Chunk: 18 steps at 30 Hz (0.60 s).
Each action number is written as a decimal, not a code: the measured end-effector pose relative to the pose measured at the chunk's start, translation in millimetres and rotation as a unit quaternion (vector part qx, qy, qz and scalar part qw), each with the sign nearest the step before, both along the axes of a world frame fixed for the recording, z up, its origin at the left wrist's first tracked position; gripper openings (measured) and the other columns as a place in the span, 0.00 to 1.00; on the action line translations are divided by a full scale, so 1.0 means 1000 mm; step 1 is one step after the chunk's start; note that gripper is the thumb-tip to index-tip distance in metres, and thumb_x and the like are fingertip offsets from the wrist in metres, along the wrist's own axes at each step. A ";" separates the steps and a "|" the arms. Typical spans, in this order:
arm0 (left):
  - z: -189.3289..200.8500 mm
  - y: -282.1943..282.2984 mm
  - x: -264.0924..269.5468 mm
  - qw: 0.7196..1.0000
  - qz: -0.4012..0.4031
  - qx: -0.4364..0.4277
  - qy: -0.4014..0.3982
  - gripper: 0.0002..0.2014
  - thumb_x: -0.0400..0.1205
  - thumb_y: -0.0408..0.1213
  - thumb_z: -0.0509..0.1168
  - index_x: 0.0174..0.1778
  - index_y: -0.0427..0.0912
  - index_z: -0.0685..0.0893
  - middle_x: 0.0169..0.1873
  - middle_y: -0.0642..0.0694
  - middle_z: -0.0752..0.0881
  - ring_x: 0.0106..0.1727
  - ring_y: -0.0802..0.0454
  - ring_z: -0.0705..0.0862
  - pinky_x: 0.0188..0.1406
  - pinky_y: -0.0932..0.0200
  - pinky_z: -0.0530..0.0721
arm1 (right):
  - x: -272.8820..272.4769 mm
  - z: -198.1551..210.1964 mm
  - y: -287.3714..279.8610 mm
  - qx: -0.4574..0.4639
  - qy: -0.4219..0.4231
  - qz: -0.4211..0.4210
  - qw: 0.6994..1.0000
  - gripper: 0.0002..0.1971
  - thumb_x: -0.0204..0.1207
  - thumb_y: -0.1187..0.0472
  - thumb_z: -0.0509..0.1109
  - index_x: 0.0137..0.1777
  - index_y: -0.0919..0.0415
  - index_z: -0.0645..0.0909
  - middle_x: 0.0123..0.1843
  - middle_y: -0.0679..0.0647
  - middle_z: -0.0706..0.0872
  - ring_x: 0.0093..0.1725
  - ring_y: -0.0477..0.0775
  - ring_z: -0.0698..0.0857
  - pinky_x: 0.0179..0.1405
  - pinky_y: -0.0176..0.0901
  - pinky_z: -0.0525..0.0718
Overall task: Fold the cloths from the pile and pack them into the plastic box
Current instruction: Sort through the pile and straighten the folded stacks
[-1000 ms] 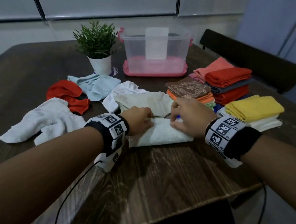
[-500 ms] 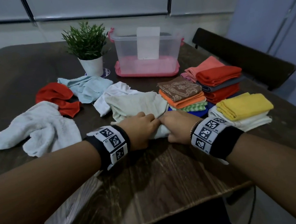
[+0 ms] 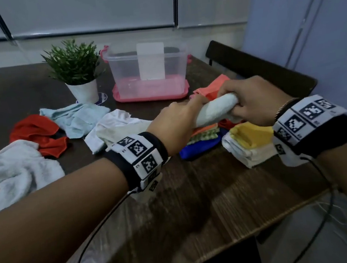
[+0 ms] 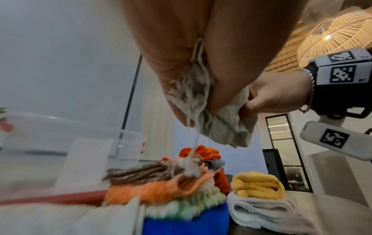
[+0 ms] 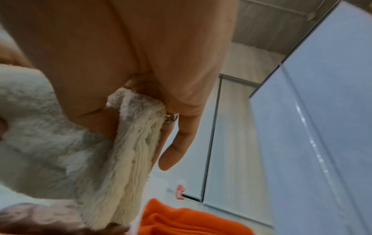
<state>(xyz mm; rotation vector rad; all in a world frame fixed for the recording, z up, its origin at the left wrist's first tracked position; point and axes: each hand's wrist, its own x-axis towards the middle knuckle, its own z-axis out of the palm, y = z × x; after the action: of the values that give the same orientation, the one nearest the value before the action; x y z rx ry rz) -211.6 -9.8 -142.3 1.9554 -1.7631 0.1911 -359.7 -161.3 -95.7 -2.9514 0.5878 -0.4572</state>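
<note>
On the dark wooden table (image 3: 197, 209), your left hand (image 3: 174, 124) and right hand (image 3: 250, 100) each grip one end of the folded white cloth (image 3: 215, 111), held above the folded stacks, short of the plastic box (image 3: 147, 70). It looks light, soft and limp; support both ends, minding loose threads.

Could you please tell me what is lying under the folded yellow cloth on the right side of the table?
Under the yellow cloth lie folded white cloths, stacked directly on the table. How many there are is unclear; the right wrist hides the stack's right part.
</note>
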 end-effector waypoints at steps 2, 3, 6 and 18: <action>-0.001 -0.023 -0.008 0.999 -0.017 -0.019 -0.023 0.24 0.79 0.32 0.68 0.72 0.45 0.74 0.55 0.40 0.87 0.52 0.36 0.86 0.46 0.41 0.83 | -0.015 0.004 -0.018 0.000 -0.014 -0.031 0.999 0.16 0.68 0.65 0.79 0.53 0.48 0.83 0.44 0.50 0.87 0.45 0.53 0.84 0.44 0.51 0.83; -0.002 -0.034 -0.011 0.999 -0.032 -0.026 -0.029 0.25 0.78 0.30 0.69 0.72 0.44 0.75 0.56 0.40 0.87 0.53 0.36 0.86 0.46 0.40 0.83 | -0.021 0.004 -0.028 0.001 -0.012 -0.050 0.999 0.16 0.68 0.65 0.79 0.52 0.47 0.83 0.43 0.50 0.87 0.43 0.54 0.84 0.43 0.52 0.84; -0.011 -0.067 -0.021 0.995 -0.084 -0.028 -0.051 0.28 0.73 0.24 0.69 0.72 0.38 0.79 0.63 0.36 0.85 0.61 0.34 0.84 0.55 0.38 0.84 | -0.035 -0.003 -0.058 -0.018 0.003 -0.101 0.995 0.18 0.68 0.66 0.77 0.53 0.44 0.82 0.46 0.53 0.88 0.47 0.60 0.86 0.46 0.57 0.85; -0.071 -0.121 -0.041 0.970 -0.129 0.140 -0.149 0.30 0.79 0.58 0.64 0.75 0.46 0.75 0.67 0.47 0.81 0.58 0.40 0.79 0.54 0.43 0.83 | -0.052 -0.059 -0.108 -0.008 0.246 -0.187 0.951 0.17 0.80 0.63 0.63 0.65 0.47 0.79 0.78 0.52 0.72 0.76 0.59 0.69 0.76 0.53 0.67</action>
<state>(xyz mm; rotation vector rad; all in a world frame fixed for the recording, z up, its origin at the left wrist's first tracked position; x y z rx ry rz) -252.2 -131.2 -213.4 1.9365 -2.3314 0.1583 -411.9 -269.7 -154.8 -2.9671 1.2091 0.2723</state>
